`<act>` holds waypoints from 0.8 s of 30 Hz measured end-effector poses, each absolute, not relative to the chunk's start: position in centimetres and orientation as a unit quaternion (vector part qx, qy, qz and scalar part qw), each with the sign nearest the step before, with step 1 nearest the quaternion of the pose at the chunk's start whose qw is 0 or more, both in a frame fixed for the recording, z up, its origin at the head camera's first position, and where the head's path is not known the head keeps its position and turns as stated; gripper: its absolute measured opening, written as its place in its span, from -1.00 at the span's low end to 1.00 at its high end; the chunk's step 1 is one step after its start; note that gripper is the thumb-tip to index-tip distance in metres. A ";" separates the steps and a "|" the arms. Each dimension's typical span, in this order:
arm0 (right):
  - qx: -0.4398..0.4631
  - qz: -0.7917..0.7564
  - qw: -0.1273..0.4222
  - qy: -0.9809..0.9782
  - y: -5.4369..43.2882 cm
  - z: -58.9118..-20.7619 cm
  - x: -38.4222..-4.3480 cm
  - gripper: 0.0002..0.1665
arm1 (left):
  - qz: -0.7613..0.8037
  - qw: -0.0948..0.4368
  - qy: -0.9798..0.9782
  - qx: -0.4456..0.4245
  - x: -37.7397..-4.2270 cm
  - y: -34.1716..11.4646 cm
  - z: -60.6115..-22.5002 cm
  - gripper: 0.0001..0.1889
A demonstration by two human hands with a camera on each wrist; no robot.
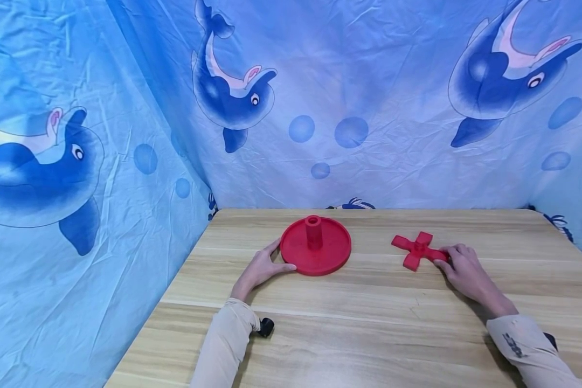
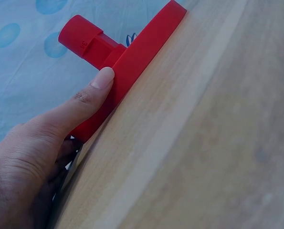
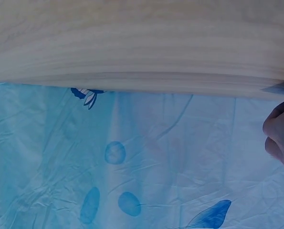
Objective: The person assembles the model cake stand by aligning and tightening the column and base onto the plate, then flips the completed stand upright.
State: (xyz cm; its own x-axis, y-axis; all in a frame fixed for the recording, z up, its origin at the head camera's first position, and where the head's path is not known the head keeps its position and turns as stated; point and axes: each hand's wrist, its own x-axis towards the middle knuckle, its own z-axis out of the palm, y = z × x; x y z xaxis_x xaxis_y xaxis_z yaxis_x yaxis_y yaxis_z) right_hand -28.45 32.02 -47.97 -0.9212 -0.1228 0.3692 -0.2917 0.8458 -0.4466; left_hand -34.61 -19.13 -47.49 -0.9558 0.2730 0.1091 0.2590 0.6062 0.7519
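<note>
A round red base (image 1: 298, 250) with a raised rim lies on the table, and a hollow red post (image 1: 314, 234) stands up from its middle. My left hand (image 1: 263, 268) holds the base by its left edge, thumb at the front of the rim and fingers farther round. In the left wrist view the thumb (image 2: 84, 105) presses against the rim. Off to the right, a red cross-shaped piece (image 1: 419, 247) with flat, widened arms has its right arm pinched by my right hand (image 1: 468, 275). The right wrist view catches only part of that hand (image 3: 281, 133).
The wooden table (image 1: 349, 323) ends at the back against a blue curtain (image 1: 393, 167) printed with dolphins, which also hangs along the left side. A small black device (image 1: 267, 327) sits at the left wrist.
</note>
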 end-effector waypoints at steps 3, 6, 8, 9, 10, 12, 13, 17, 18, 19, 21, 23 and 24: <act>0.114 0.251 0.181 -0.944 31.9 -47.9 -28.5 -0.59 | 0.417 0.008 0.897 0.148 -34.5 -19.2 -47.4 0.06; 0.124 0.246 0.199 -0.941 31.8 -47.7 -28.5 -0.62 | 0.415 0.007 0.898 0.147 -34.5 -19.2 -47.4 0.07; 0.131 0.244 0.208 -0.938 31.8 -47.6 -28.5 -0.63 | 0.413 0.006 0.899 0.146 -34.5 -19.2 -47.4 0.07; 0.134 0.244 0.211 -0.937 31.7 -47.5 -28.5 -0.63 | 0.413 0.006 0.899 0.146 -34.5 -19.2 -47.4 0.07; 0.136 0.244 0.214 -0.936 31.7 -47.4 -28.5 -0.63 | 0.413 0.006 0.899 0.146 -34.5 -19.2 -47.4 0.07; 0.139 0.246 0.216 -0.934 31.6 -47.2 -28.5 -0.62 | 0.413 0.006 0.899 0.145 -34.6 -19.3 -47.4 0.07; 0.139 0.248 0.216 -0.934 31.5 -47.0 -28.5 -0.60 | 0.413 0.006 0.899 0.146 -34.6 -19.3 -47.4 0.06; 0.134 0.255 0.211 -0.934 31.0 -46.4 -28.5 -0.56 | 0.416 0.006 0.898 0.146 -34.6 -19.3 -47.4 0.06; 0.132 0.257 0.210 -0.934 30.8 -46.3 -28.4 -0.55 | 0.417 0.006 0.897 0.147 -34.6 -19.3 -47.4 0.06; 0.130 0.259 0.208 -0.934 30.7 -46.2 -28.4 -0.55 | 0.417 0.006 0.897 0.148 -34.5 -19.3 -47.4 0.06; 0.128 0.261 0.210 -0.933 30.4 -46.0 -28.3 -0.55 | 0.419 0.007 0.895 0.152 -34.5 -19.3 -47.4 0.06; 0.128 0.264 0.214 -0.932 30.2 -45.8 -28.1 -0.55 | 0.418 0.007 0.895 0.152 -34.5 -19.3 -47.4 0.05; 0.128 0.265 0.217 -0.931 30.1 -45.8 -28.1 -0.56 | 0.418 0.007 0.895 0.152 -34.5 -19.3 -47.3 0.05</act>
State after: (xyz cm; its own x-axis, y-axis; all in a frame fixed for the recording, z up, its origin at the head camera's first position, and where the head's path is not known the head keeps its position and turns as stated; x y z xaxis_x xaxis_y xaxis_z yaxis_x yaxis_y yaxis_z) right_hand -28.10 30.08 -45.81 -0.8727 -0.1240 0.4722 -0.3541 0.8267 -0.4373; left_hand -34.48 -19.28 -47.34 -0.9536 0.2782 0.1155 0.2671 0.6037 0.7512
